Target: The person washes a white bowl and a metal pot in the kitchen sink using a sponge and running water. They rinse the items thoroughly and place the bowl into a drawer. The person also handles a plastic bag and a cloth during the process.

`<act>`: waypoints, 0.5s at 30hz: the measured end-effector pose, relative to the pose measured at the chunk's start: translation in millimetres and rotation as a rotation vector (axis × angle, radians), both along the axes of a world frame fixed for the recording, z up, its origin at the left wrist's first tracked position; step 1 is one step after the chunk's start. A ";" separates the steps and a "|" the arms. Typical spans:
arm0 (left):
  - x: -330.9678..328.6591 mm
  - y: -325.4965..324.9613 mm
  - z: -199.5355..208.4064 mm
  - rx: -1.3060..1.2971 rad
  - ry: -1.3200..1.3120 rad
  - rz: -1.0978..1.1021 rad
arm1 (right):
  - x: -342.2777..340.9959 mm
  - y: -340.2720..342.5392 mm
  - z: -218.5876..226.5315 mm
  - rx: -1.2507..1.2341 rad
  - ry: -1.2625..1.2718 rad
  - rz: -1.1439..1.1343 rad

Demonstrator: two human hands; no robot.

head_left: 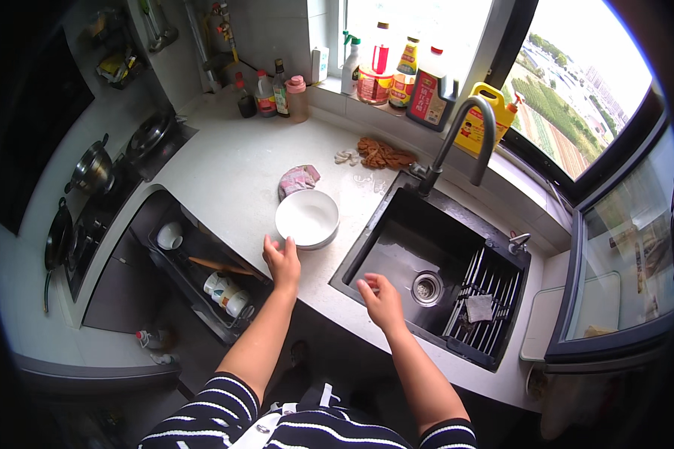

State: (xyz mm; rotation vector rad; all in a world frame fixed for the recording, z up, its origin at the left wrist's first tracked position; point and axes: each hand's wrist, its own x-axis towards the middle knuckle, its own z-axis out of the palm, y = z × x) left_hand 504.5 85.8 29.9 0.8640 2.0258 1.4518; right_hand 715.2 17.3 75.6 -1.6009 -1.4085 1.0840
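Observation:
A round white bowl (307,216) stands upright on the white counter; whether more bowls are stacked under it, I cannot tell. My left hand (281,263) is at the bowl's near left side, fingers apart, the tips close to its rim. Whether they touch it is not clear. To the right, my right hand (383,301) hovers over the near left edge of the black sink (386,254), fingers loosely bent and apart, holding nothing. Behind the bowl lies a crumpled pink and white cloth (299,180).
An open drawer (195,273) at the lower left holds crockery. A grey faucet (483,123) arches over the sink, where a rack (494,292) carries a grey cloth (479,307). Brown gloves (386,153) lie behind. Bottles (266,94) line the wall; an open window pane (621,254) juts in right.

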 end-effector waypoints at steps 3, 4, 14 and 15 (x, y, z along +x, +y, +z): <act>-64.5 73.1 -7.7 -0.333 0.220 -0.288 | -55.2 78.0 -35.4 -0.164 -0.072 -0.124; -75.2 81.8 2.0 -0.412 0.366 -0.412 | -72.5 93.7 -22.9 -0.297 -0.029 -0.159; -80.2 101.2 75.5 -0.465 0.772 -0.688 | -117.4 117.7 -14.2 -0.455 0.190 -0.088; -77.2 98.8 82.7 -0.417 0.797 -0.702 | -114.5 116.2 -16.6 -0.445 0.224 -0.087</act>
